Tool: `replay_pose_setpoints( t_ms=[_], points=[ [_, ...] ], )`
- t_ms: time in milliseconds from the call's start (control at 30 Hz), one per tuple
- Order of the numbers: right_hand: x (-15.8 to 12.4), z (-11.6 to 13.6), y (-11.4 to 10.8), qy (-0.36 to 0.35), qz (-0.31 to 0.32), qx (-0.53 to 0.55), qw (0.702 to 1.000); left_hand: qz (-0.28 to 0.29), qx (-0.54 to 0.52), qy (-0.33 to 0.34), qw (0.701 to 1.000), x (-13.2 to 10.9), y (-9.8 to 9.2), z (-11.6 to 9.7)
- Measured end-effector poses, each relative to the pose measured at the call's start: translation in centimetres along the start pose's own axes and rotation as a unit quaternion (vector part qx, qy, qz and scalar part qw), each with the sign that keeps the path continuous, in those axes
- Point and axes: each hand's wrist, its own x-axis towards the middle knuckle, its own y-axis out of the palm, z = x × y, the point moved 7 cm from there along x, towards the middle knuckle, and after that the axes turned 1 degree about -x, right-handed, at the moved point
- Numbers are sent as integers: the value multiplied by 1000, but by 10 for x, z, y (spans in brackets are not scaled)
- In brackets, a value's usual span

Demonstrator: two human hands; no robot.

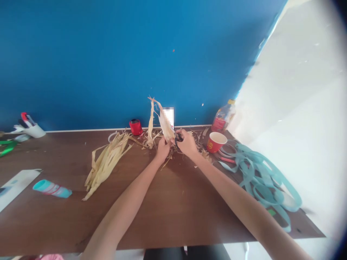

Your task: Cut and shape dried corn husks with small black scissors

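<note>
Near the back of the table, my left hand (163, 150) is closed around the base of a dry corn husk (165, 126), whose pale leaves point upward. Close beside it, my right hand (187, 143) grips black-handled scissors (176, 140) at the husk's lower end; their blades are hidden. Another dry husk piece (150, 130) stands just left of the held one. Husk scraps (202, 148) litter the table around both hands. A larger bundle of dry husks (110, 160) lies to the left of my left forearm.
A red tape roll (136, 127) and a pixelated white phone-like item (169, 116) are by the blue wall. On the right are a red paper cup (216, 142), a bottle (222, 116) and tangled teal ribbon (260, 177). A teal tube (52, 189) and pen cup (35, 130) are left.
</note>
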Motion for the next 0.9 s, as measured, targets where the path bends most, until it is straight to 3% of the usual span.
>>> replay_pose_setpoints(
  t_ms=[200,433,667,900],
  points=[
    [6,-19,6,22,9,86,996,22,3,-8,1000,1,3,3],
    [12,-51,0,88,-78,90,989,19,8,0,1000,3,-1,6],
    [15,-47,10,68,45,26,996,-18,-30,18,999,2,-6,1],
    [7,-38,14,43,135,-88,986,-15,-38,20,999,4,-5,2]
  ],
)
